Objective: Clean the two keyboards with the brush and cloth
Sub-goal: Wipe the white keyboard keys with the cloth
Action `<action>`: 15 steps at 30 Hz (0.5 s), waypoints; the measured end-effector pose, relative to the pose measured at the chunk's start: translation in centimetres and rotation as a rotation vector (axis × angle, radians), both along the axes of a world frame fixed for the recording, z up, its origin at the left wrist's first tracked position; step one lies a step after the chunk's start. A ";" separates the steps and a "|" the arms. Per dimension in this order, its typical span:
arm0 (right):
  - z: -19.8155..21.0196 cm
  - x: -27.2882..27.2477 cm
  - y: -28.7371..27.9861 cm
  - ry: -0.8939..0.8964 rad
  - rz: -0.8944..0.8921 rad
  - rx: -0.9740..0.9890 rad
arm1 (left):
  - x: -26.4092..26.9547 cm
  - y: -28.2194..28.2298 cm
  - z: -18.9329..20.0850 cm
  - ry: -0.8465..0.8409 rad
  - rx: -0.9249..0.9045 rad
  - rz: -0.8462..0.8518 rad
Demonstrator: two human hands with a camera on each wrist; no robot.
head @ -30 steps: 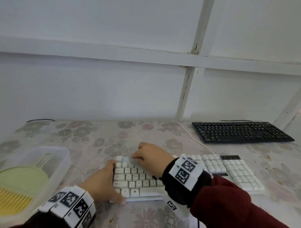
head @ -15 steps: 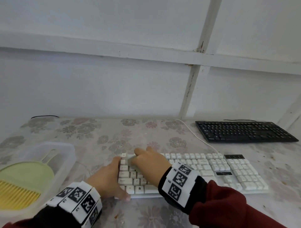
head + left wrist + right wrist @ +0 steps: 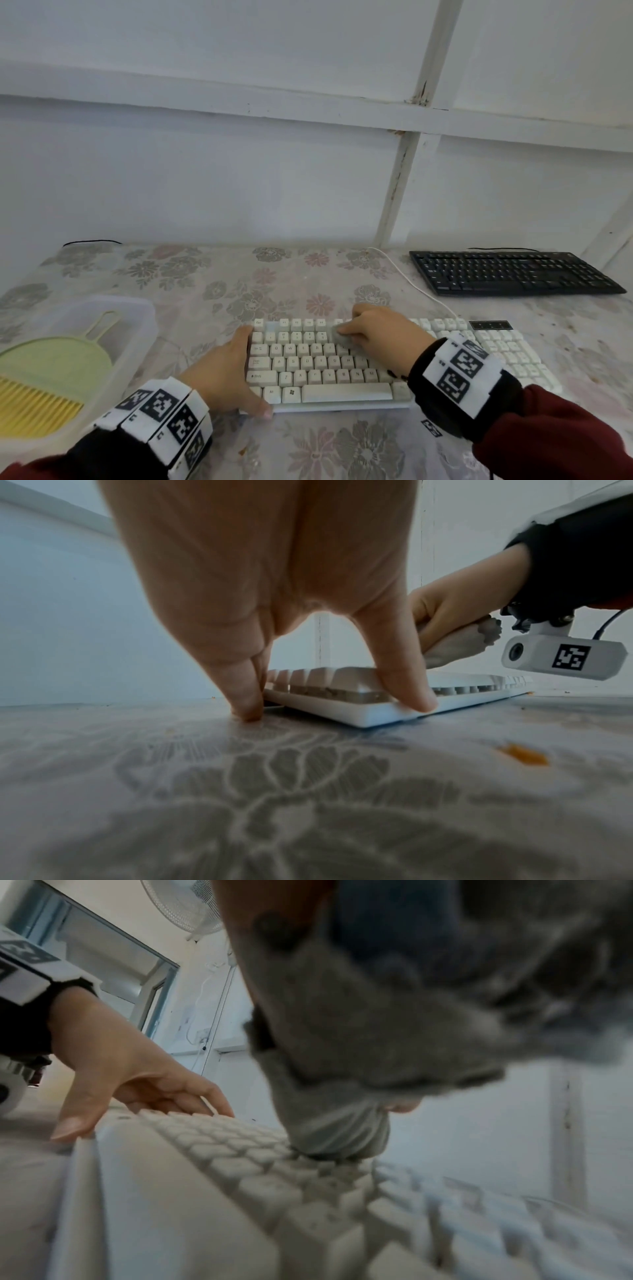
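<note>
Rightward along the upper key rows goes the right hand (image 3: 373,330) since a second ago, fingers curled round a bunched grey cloth (image 3: 342,1131) pressed onto the white keyboard (image 3: 346,392). Left hand (image 3: 222,373) braces the keyboard's left end, fingers straight, thumb on its front edge. Black keyboard (image 3: 510,273) lies well apart, far right. Brush (image 3: 44,377) sits in the tub (image 3: 137,308), left.

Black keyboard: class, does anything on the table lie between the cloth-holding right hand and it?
Nothing solid. Between the right hand, gripping the cloth on the white keyboard, and the black keyboard lies only tablecloth, crossed by the white cable.
</note>
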State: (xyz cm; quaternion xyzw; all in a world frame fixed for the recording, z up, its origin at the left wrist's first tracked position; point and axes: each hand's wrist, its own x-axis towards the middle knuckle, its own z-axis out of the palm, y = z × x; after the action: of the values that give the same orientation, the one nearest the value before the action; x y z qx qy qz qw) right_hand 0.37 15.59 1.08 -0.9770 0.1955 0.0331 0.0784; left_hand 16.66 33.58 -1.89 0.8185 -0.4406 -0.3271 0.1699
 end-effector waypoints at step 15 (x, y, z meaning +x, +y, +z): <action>-0.6 7.5 7.1 -0.043 0.173 0.036 | -0.1 -0.1 0.4 -0.025 -0.004 -0.002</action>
State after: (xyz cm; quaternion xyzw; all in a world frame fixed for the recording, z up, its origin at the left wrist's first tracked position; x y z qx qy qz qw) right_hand 7.92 22.65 0.51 -0.9892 0.1079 0.0224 0.0968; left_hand 16.61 33.48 -1.49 0.8219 -0.4440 -0.3161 0.1656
